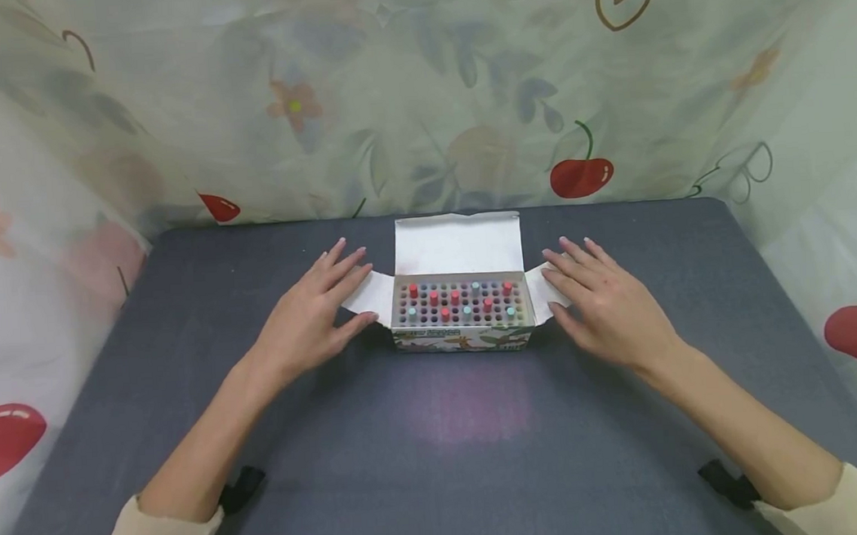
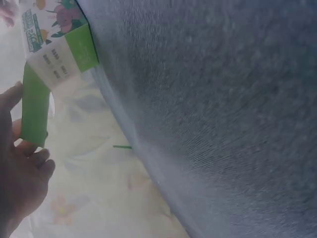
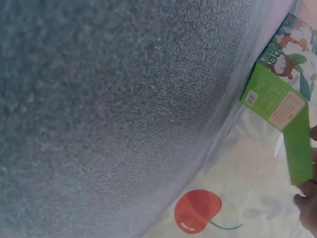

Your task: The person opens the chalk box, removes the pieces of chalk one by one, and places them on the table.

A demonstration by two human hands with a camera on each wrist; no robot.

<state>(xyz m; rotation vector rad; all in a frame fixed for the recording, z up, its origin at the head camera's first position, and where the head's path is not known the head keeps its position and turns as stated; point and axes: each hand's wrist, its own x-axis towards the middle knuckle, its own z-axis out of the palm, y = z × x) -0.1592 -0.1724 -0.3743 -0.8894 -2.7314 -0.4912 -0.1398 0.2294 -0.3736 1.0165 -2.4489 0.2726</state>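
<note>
An open cardboard box (image 1: 462, 341) with animal pictures on its front stands at the middle of the table. Inside is a grid of round holes, and several small sticks with red (image 1: 434, 298) or pale blue tops stick up from it. My left hand (image 1: 313, 311) lies at the box's left flap (image 1: 371, 298), its fingers extended over the flap's outer end. At the opposite side, my right hand (image 1: 611, 305) touches the right flap (image 1: 546, 295) with fingers nearly straight. Both flaps show green undersides in the wrist views, the left flap (image 2: 34, 106) and the right flap (image 3: 298, 148).
The box's white lid (image 1: 458, 243) stands up at the back. A dark grey cloth covers the table (image 1: 339, 486), with a faint pink patch (image 1: 474, 404) in front of the box. Printed curtains (image 1: 418, 96) hang behind and at both sides.
</note>
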